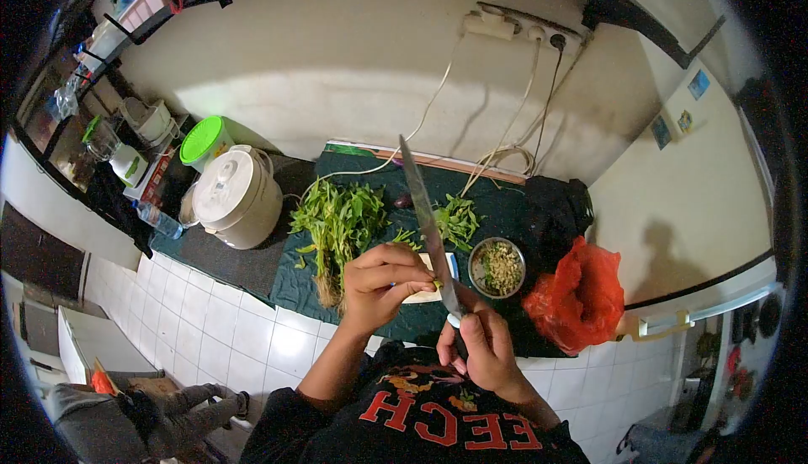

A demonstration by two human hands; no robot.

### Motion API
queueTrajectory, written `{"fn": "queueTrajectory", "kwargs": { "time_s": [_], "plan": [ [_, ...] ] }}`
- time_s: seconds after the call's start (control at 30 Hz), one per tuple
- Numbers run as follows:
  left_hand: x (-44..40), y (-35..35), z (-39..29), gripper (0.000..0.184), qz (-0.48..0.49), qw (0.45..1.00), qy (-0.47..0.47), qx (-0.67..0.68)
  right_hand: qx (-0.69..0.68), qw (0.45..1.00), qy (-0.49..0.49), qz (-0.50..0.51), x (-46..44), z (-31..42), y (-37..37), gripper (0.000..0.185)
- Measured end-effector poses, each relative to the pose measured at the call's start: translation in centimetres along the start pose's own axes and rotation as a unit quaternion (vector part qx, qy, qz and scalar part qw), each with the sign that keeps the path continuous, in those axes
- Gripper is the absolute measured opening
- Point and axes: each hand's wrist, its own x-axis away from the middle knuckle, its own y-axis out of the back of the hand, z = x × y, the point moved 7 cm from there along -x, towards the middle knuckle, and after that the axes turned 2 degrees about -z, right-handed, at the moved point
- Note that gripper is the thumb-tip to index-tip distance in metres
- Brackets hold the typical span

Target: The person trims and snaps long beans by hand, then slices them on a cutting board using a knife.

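My right hand (pixel 484 344) is closed around the handle of a large kitchen knife (pixel 423 207), its blade pointing up and away from me. My left hand (pixel 389 283) is pinched beside the blade, with a small yellow-green piece (pixel 437 284) at its fingertips; its exact kind is too small to tell. Beneath the hands lies a pale cutting board (pixel 425 296), mostly hidden. To the left spreads a big bunch of leafy greens (pixel 341 224) with roots. Picked leaves (pixel 457 221) lie behind the board. A metal bowl (pixel 523 272) of chopped pale and green bits stands to the right.
A red plastic bag (pixel 576 300) sits at the table's right end, near a black bag (pixel 560 211). A white rice cooker (pixel 240 199) and a green-lidded tub (pixel 204 142) stand left. Cables (pixel 505 148) hang from a power strip (pixel 526 26). Another person (pixel 143 422) is at lower left.
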Motion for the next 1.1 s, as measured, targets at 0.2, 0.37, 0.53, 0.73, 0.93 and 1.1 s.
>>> {"fn": "queueTrajectory", "kwargs": {
  "time_s": [0.2, 0.37, 0.53, 0.73, 0.93, 1.1],
  "plan": [
    [0.3, -0.2, 2.2, 0.032, -0.086, 0.989, 0.091, 0.077, 0.007, 0.999, 0.045, -0.021, -0.3, 0.4, 0.8, 0.047],
    [4.6, -2.2, 6.5, 0.059, -0.076, 0.77, 0.46, 0.436, 0.078, 0.993, 0.084, -0.018, -0.5, 0.1, 1.5, 0.049],
    [3.5, -2.6, 5.4, 0.055, -0.093, 0.826, 0.413, 0.373, 0.096, 0.992, 0.085, -0.009, -0.8, -0.7, 1.5, 0.051],
    [2.9, -3.0, 4.8, 0.049, -0.084, 0.86, 0.382, 0.329, -0.009, 0.997, 0.079, -0.014, -0.6, -0.9, 1.5, 0.057],
    [2.5, -3.4, 4.3, 0.051, -0.091, 0.89, 0.333, 0.296, 0.002, 0.996, 0.091, -0.001, -0.2, -1.2, 1.9, 0.059],
    [2.1, -3.7, 3.8, 0.053, -0.086, 0.894, 0.333, 0.288, 0.007, 0.996, 0.092, -0.005, -0.2, -1.2, 1.9, 0.066]
  ]
}}
